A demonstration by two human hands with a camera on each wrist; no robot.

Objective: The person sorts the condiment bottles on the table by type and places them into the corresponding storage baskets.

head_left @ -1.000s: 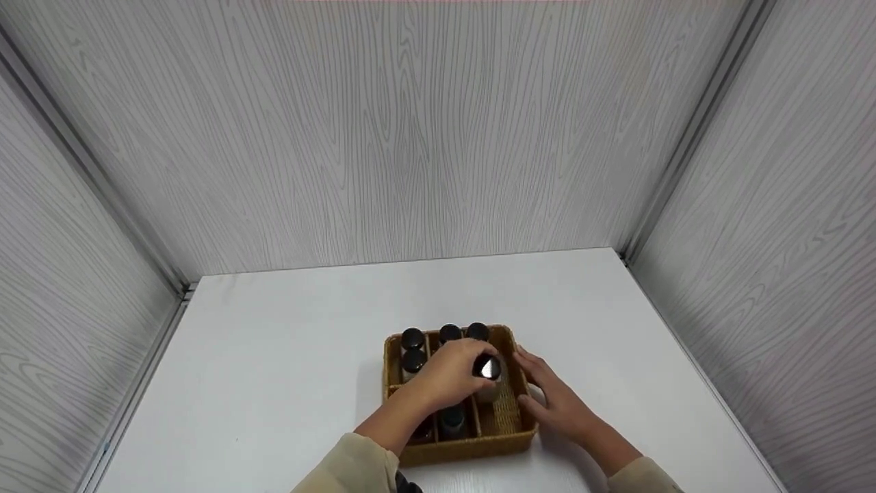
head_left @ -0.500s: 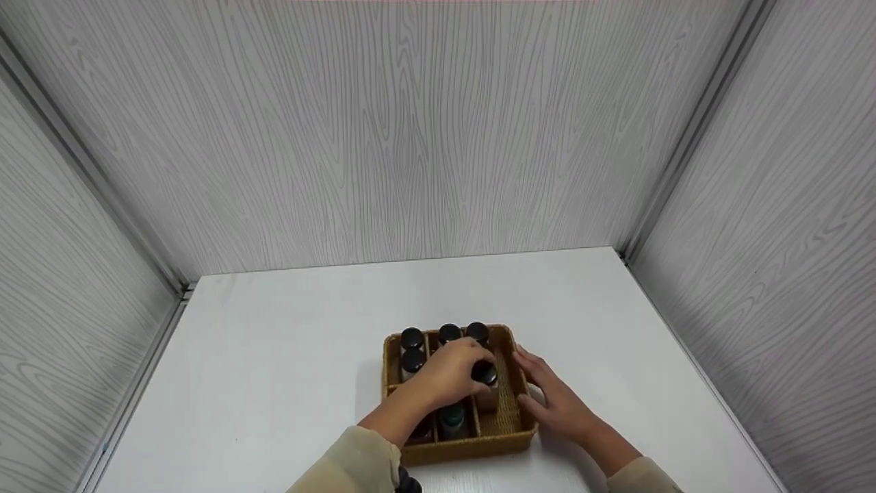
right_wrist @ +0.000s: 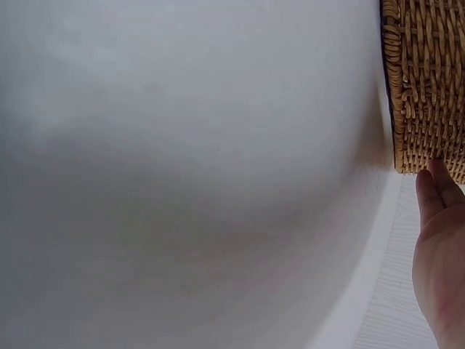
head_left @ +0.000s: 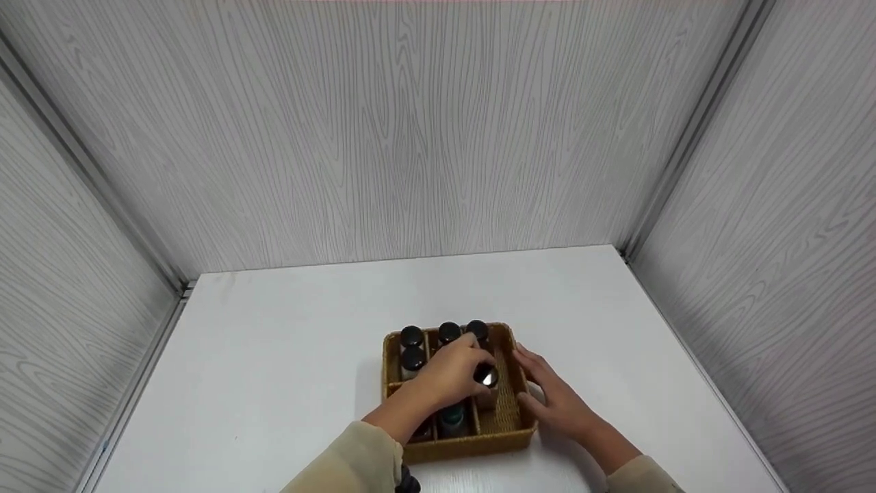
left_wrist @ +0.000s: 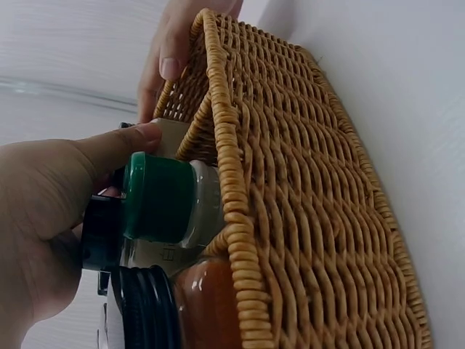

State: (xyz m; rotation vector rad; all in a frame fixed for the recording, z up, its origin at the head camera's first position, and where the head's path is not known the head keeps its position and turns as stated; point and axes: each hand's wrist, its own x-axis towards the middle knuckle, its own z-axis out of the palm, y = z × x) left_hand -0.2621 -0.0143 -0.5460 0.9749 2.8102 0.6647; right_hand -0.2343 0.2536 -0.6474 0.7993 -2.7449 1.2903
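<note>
In the head view, my left hand (head_left: 448, 373) reaches over a divided wicker basket (head_left: 465, 450) and grips a jar with a shiny black lid (head_left: 487, 376). That jar stands within the right-hand compartment, its body pale in the left wrist view. Below the hand, a green-lidded jar (left_wrist: 163, 200) sits in the front middle compartment. Beside it is a dark-lidded jar with orange-brown contents (left_wrist: 211, 298). My right hand (head_left: 564, 407) rests against the basket's right side, its fingers along the outer wall and its thumb at the rim.
Several black-lidded jars (head_left: 413, 359) stand in the back and left compartments. A small black object (head_left: 408, 481) lies at the bottom edge by the left sleeve. White table (head_left: 287, 370) surrounds the basket, with grey wood-grain walls (head_left: 410, 137) on the sides and back.
The jar in my left hand has come down slightly within the right compartment, its lid showing a little lower. My right hand keeps its place on the basket.
</note>
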